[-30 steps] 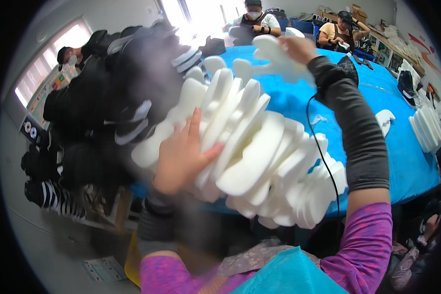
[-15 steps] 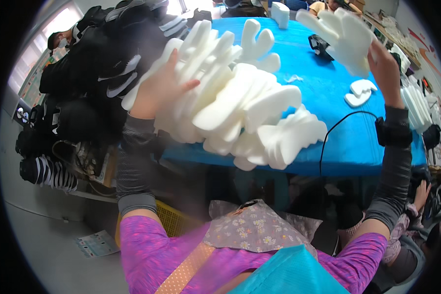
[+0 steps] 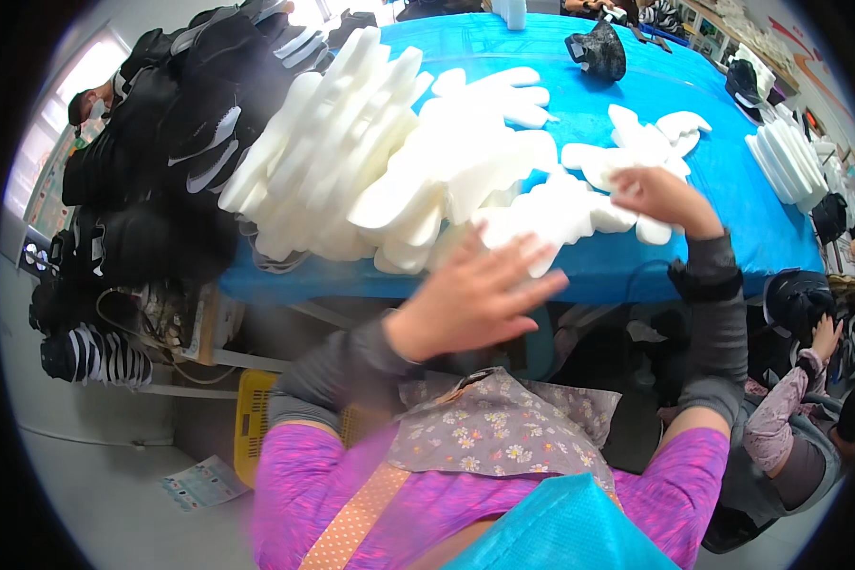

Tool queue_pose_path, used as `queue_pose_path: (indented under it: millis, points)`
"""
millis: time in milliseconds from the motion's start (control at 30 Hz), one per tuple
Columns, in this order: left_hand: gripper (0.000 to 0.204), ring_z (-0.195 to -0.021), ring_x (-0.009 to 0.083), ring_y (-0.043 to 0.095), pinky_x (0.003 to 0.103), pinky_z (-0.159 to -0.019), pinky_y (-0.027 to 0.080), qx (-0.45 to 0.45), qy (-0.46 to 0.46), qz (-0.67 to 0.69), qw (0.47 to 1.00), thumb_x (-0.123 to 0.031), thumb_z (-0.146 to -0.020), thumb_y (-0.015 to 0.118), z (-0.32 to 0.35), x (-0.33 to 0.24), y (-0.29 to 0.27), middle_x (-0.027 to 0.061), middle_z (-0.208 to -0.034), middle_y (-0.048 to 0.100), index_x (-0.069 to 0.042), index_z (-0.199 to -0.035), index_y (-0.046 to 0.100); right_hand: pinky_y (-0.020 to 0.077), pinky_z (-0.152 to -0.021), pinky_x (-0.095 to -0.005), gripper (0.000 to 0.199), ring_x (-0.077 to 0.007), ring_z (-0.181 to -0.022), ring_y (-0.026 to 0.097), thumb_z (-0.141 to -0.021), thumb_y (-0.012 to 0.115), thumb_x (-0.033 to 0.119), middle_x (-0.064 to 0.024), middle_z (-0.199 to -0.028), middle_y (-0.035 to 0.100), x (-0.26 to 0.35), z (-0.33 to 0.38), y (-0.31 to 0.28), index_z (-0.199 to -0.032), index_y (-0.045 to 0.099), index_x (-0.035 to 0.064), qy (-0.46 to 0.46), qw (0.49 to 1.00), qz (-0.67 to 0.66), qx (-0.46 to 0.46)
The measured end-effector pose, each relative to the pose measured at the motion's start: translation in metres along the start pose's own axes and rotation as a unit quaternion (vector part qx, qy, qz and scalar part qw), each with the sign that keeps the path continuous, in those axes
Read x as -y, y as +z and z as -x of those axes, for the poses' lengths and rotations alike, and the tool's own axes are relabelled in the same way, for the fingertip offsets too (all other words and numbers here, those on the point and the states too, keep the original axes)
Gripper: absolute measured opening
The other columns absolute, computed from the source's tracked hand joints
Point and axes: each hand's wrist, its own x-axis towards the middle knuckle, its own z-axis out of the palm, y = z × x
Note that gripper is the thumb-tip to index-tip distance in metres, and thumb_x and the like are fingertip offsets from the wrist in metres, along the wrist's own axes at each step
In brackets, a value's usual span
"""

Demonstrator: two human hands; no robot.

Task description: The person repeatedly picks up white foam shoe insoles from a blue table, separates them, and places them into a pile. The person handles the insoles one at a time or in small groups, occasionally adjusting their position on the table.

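White foam pieces (image 3: 304, 161), curved and lobed, lie in a thick leaning pile on a blue-covered table (image 3: 579, 104). My left hand (image 3: 475, 296) is over the pile's front edge, fingers spread and somewhat blurred, holding nothing that I can see. Further right, my right hand (image 3: 670, 198) hovers by a looser group of foam pieces (image 3: 641, 142). Its fingers are loosely bent with gaps between them, and I see no piece in its grasp. Whether the fingertips touch the foam below cannot be made out.
Black shoes (image 3: 199, 123) are heaped at the left beside the table. A black item (image 3: 598, 52) sits toward the far side. Upright white foam pieces (image 3: 788, 161) stand at the right edge. A yellow basket (image 3: 254, 418) is below the table. Another person's hand (image 3: 826, 334) shows at right.
My right hand has come down and left from its raised place and let go of the foam pieces, which now lie on the table. My left hand has moved off the pile, toward me and right.
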Motion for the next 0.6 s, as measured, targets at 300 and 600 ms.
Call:
queue_pose_path:
  millis: [300, 600]
  points:
    - [0.029, -0.125, 0.0158, 0.053, 0.048, -0.116, 0.029, -0.102, -0.099, -0.093, 0.986, -0.014, -0.086, 0.059, -0.012, 0.001, 0.102, -0.0017, -0.123, 0.062, -0.009, -0.112, 0.07, 0.0525, -0.093, -0.0438, 0.059, -0.0386, -0.109, 0.065, -0.083, 0.075, 0.029, -0.0225, -0.118, 0.068, 0.002, -0.233, 0.022, -0.133, 0.057, 0.0052, -0.038, 0.982, 0.181, -0.033]
    - [0.033, -0.123, 0.0166, 0.053, 0.046, -0.107, 0.037, -0.088, -0.122, -0.092, 0.984, -0.016, -0.084, 0.059, -0.013, 0.011, 0.107, 0.0008, -0.127, 0.06, -0.006, -0.114, 0.069, 0.0508, -0.097, -0.0467, 0.071, -0.0385, -0.113, 0.064, -0.078, 0.075, 0.046, -0.025, -0.12, 0.066, -0.046, -0.307, 0.118, -0.129, 0.056, 0.0013, 0.068, 0.969, 0.226, 0.068]
